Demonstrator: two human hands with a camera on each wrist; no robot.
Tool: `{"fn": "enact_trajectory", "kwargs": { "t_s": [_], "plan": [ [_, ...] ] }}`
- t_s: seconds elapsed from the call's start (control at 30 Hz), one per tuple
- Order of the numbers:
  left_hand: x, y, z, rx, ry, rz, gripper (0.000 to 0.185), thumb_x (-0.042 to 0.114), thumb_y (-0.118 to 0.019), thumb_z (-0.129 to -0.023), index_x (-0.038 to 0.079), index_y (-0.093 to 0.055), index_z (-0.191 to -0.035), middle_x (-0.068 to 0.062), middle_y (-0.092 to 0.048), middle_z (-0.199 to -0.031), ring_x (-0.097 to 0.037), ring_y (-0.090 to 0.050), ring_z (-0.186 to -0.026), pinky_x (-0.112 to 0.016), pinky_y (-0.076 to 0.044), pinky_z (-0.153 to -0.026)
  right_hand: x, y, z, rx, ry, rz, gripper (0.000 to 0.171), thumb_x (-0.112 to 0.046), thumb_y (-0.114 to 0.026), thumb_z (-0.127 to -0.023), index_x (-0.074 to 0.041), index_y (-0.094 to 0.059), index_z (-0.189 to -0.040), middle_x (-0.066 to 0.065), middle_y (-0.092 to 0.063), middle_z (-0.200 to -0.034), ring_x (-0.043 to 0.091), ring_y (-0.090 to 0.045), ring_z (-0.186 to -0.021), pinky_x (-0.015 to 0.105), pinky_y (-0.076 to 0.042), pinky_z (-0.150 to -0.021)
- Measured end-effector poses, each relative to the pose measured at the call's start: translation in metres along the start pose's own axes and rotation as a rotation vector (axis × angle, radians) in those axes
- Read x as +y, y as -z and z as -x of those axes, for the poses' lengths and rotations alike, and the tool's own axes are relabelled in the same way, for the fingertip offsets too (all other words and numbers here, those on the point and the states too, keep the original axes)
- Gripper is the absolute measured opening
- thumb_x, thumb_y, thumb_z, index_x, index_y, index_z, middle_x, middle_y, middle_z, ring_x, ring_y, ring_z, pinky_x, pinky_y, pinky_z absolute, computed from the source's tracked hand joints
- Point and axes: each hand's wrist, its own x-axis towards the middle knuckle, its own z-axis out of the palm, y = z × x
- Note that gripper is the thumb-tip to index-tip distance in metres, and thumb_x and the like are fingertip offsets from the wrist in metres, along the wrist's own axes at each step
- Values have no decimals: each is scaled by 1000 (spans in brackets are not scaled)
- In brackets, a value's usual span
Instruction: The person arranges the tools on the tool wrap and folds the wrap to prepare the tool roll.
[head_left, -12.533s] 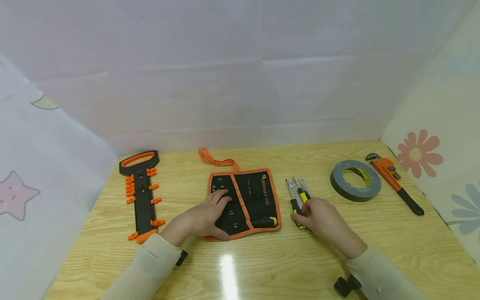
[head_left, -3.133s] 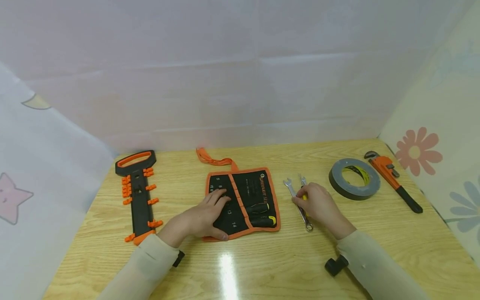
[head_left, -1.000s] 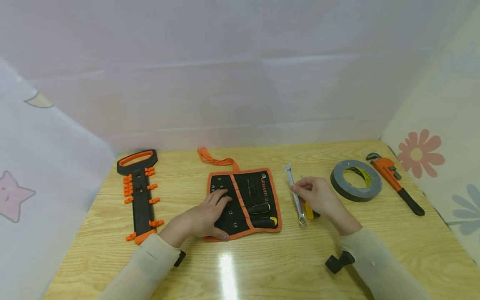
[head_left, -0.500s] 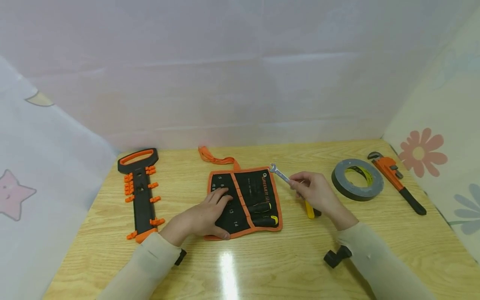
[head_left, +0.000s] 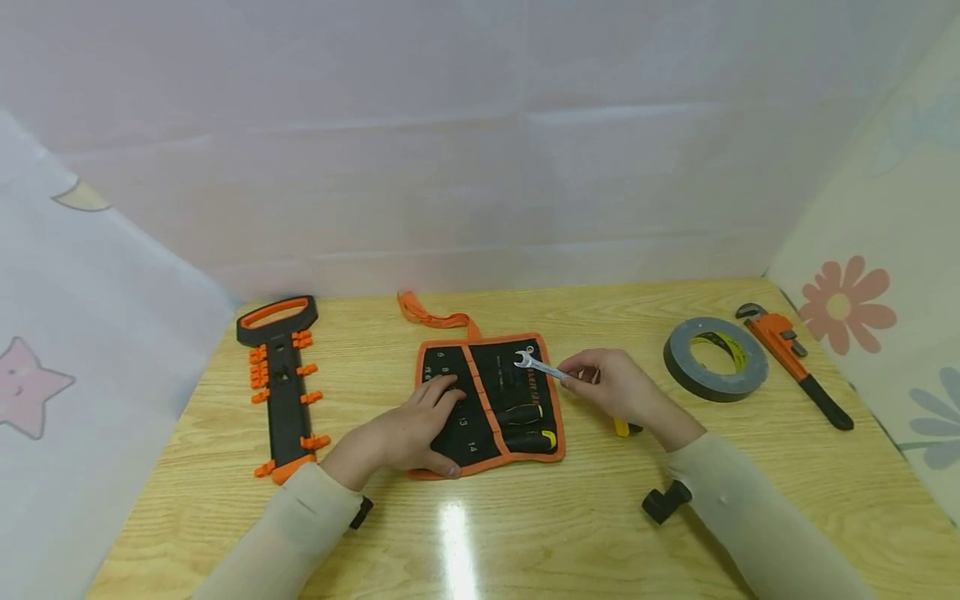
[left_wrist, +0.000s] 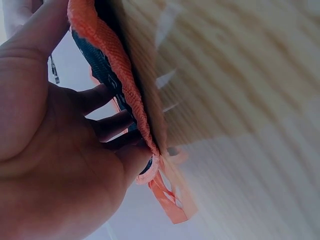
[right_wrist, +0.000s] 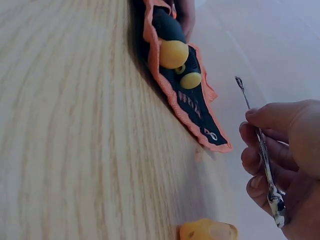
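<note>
A black tool pouch [head_left: 510, 375] with orange trim and printed numbers lies unrolled on the table. My left hand [head_left: 412, 429] rests on its numbered left part, fingers spread over the cloth and thumb near the lower edge. Two black-and-yellow handles, one upper [head_left: 520, 414] and one lower [head_left: 528, 442], stick out of the pouch's pockets. Between thumb and fingers my right hand [head_left: 618, 387] pinches a silver combination wrench [head_left: 542, 367]. Its open end points left over the pouch's upper right part. Partly hidden below that hand lies a yellow-and-black handled tool [head_left: 622, 427].
A grey tape roll [head_left: 716, 358] and an orange pipe wrench [head_left: 795, 362] lie to the right. At the left is a black rack [head_left: 288, 400] with orange clips and a handle. An orange strap [head_left: 435, 319] trails behind the pouch. A fabric wall [head_left: 480, 200] stands behind.
My right hand has picked up the wrench from the table, turned it and carried it left over the pouch. Earlier, a second handle went into the pouch. My left hand has stayed put.
</note>
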Motion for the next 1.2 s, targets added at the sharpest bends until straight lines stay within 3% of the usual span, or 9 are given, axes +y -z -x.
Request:
{"fn": "enact_trajectory", "kwargs": {
  "t_s": [0.2,0.57,0.93,1.2],
  "plan": [
    [0,1,0,1,4,7,109,51,-90,-86,5,-32,-167,-20,-9,-180,-43,-10,-167,-58,-35,-128,1,-3,-3,-18,167,94,15,-13,-74,-103,-9,-83,-115,-2,-77,-94,3,-57,-74,24,-49,-65],
    [0,1,0,5,-6,13,109,50,-90,-87,4,-31,-167,-21,-9,-180,-44,-10,-167,-59,-34,-129,-2,-14,-6,-15,323,243,16,-17,-74,-103,-12,-83,-115,-4,-80,-101,2,-61,-77,27,-52,-72],
    [-1,0,1,7,-8,8,110,51,-90,-86,4,-31,-167,-21,-9,-180,-44,-10,-167,-58,-35,-128,-4,-19,-11,-88,356,297,19,-21,-74,-104,-15,-83,-119,-6,-76,-103,3,-64,-81,28,-54,-74],
    [-2,0,1,11,-11,7,111,51,-90,-86,4,-31,-166,-21,-10,-180,-44,-11,-167,-59,-34,-128,-1,-15,-17,-233,232,258,25,-11,-70,-105,-6,-77,-128,6,-76,-122,18,-71,-104,39,-60,-89]
  ]
}}
